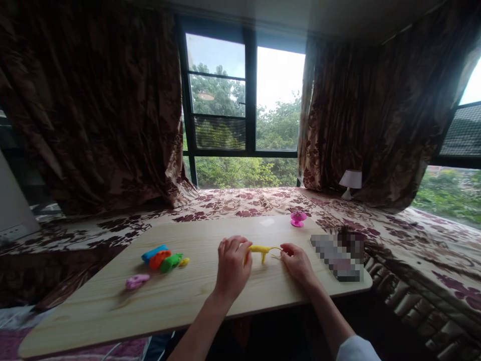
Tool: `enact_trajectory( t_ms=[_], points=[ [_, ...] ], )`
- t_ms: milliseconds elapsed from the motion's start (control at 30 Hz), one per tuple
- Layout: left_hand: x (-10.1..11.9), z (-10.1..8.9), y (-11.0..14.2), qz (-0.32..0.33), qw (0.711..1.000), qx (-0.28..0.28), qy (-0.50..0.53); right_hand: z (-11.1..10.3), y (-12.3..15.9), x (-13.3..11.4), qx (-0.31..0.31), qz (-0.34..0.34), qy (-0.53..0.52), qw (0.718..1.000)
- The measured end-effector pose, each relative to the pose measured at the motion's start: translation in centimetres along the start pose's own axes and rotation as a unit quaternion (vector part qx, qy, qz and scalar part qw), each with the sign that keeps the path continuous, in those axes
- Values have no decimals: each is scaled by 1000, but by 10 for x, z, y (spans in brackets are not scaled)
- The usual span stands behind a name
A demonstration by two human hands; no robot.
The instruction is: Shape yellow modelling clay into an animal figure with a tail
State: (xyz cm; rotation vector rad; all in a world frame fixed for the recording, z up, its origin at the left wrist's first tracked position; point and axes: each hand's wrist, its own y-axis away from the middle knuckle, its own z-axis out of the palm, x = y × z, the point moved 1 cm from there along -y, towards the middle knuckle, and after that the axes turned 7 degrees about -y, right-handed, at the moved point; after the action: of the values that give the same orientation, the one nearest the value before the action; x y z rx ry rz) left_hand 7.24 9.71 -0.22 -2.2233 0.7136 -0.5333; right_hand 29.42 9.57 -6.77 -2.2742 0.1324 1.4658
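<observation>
A yellow modelling-clay figure (260, 248) is held just above the wooden table (203, 296). It has a long body, a short leg-like piece hanging down, and thin loose strands at its right end. My left hand (233, 263) curls over the figure's left end, with the fingers closed on it and hiding that end. On the other side, my right hand (297, 263) pinches thumb and forefinger together at the tips of the thin yellow strands. Both hands are over the middle of the table.
Lumps of blue (155, 252), orange (160, 259), green (172, 263) and pink clay (137, 282) lie at left, with a small yellow bit (184, 261). A magenta clay piece (298, 218) stands at the back edge. A blurred-out object (340, 258) lies at right. Beyond is a lamp (351, 179).
</observation>
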Motion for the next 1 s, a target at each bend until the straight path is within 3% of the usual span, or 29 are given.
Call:
enact_trajectory(
  t_ms=[167,267,367,467,633,700,800,1000],
  points=[
    [30,20,-28,50,996,-71,12,1,-2,2,2,-24,-67,997],
    [30,32,-34,58,992,-109,20,2,1,-5,4,-39,-114,993],
    [26,30,-34,56,988,-138,36,0,9,-17,2,-52,-159,986],
    [24,11,-32,44,985,-153,67,-8,28,-35,-14,-67,-192,979],
    [28,-50,-20,14,971,-179,160,-45,72,-82,-47,-111,-202,972],
    [31,-73,-14,-57,926,-233,290,-60,86,-104,-64,-129,-205,968],
    [35,-98,-5,-126,869,-282,387,-71,98,-132,-104,-127,-237,958],
    [40,-110,6,-158,817,-317,456,-58,103,-157,-148,-164,-264,939]
  ],
)
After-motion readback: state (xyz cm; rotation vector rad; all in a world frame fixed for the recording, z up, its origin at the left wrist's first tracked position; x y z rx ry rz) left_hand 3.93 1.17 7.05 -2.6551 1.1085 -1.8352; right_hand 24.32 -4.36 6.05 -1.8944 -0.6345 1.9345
